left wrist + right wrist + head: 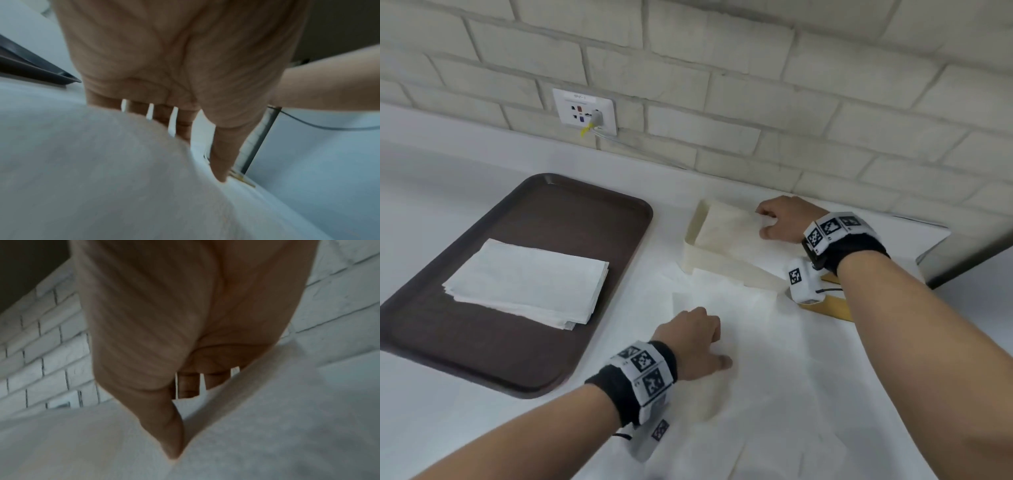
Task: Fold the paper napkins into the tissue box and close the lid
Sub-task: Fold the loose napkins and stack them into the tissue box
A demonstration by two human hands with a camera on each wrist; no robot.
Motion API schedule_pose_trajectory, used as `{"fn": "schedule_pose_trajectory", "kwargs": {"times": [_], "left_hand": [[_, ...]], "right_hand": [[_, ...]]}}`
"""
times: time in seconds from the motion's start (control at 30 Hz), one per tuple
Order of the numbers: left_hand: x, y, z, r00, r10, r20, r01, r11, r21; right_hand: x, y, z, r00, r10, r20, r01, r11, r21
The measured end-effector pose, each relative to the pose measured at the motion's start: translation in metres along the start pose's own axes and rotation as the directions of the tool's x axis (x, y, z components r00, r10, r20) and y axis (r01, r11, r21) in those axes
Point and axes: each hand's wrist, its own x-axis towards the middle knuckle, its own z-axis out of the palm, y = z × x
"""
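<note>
Napkins: a thin, limp unfolded napkin [774,359] lies on the white desk [431,428] nearest the person, best taken by its edges. The left hand [690,342] pinches its near-left part. Beyond, the right hand [779,219] pinches a folded napkin [729,228] inside the rigid cream tissue box [717,270]. A soft napkin stack [527,282] rests on the smooth brown tray [431,335].

Head view looked down over worktop [431,428]; wrist views sat close under each palm, sharing white napkin [774,359]
</note>
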Motion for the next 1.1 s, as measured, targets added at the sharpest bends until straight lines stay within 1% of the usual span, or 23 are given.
{"fn": "schedule_pose_trajectory", "kwargs": {"times": [0.1, 0.23, 0.3, 0.4, 0.5, 0.57, 0.7, 0.8, 0.87, 1.0, 1.03, 1.1], "left_hand": [[0.001, -0.002, 0.008, 0.999, -0.013, -0.045, 0.015, 0.999, 0.032], [0.003, -0.002, 0.008, 0.999, -0.019, -0.043, 0.02, 0.999, 0.038], [0.003, 0.0, 0.007, 0.998, 0.006, -0.063, -0.003, 0.998, 0.056], [0.004, 0.001, 0.008, 0.994, 0.044, -0.099, -0.037, 0.997, 0.07], [0.005, 0.0, 0.009, 0.995, 0.036, -0.097, -0.026, 0.995, 0.097], [0.005, 0.0, 0.007, 0.996, 0.022, -0.082, -0.014, 0.996, 0.093], [0.003, 0.001, 0.005, 0.997, 0.05, -0.065, -0.047, 0.998, 0.043], [-0.001, 0.002, 0.005, 0.998, 0.05, -0.049, -0.051, 0.998, -0.03], [-0.001, 0.002, 0.006, 0.998, 0.039, -0.053, -0.041, 0.998, -0.048], [0.001, 0.002, 0.005, 0.997, 0.026, -0.073, -0.031, 0.997, -0.067], [0.001, 0.002, 0.004, 0.997, 0.032, -0.072, -0.037, 0.997, -0.066], [0.0, 0.001, 0.004, 0.997, 0.045, -0.064, -0.049, 0.997, -0.065]], "right_hand": [[0.01, 0.006, 0.007, 1.0, -0.011, -0.005, 0.011, 0.999, -0.038], [0.018, 0.001, 0.001, 0.994, -0.1, -0.032, 0.101, 0.995, 0.014], [0.021, 0.0, -0.002, 0.991, -0.133, -0.002, 0.133, 0.991, 0.032], [0.025, 0.003, 0.0, 0.992, -0.109, 0.069, 0.109, 0.994, -0.004], [0.026, 0.007, 0.006, 0.992, -0.067, 0.106, 0.071, 0.997, -0.038], [0.028, 0.009, 0.008, 0.993, -0.075, 0.095, 0.077, 0.997, -0.023], [0.032, 0.015, 0.006, 0.99, -0.131, 0.052, 0.127, 0.989, 0.076], [0.032, 0.017, 0.006, 0.986, -0.15, 0.075, 0.142, 0.985, 0.097], [0.032, 0.016, 0.01, 0.984, -0.146, 0.1, 0.14, 0.988, 0.061], [0.032, 0.016, 0.015, 0.985, -0.093, 0.142, 0.096, 0.995, -0.012], [0.031, 0.016, 0.013, 0.987, -0.075, 0.142, 0.077, 0.997, -0.011], [0.025, 0.016, 0.008, 0.995, -0.054, 0.079, 0.053, 0.998, 0.017]]}}
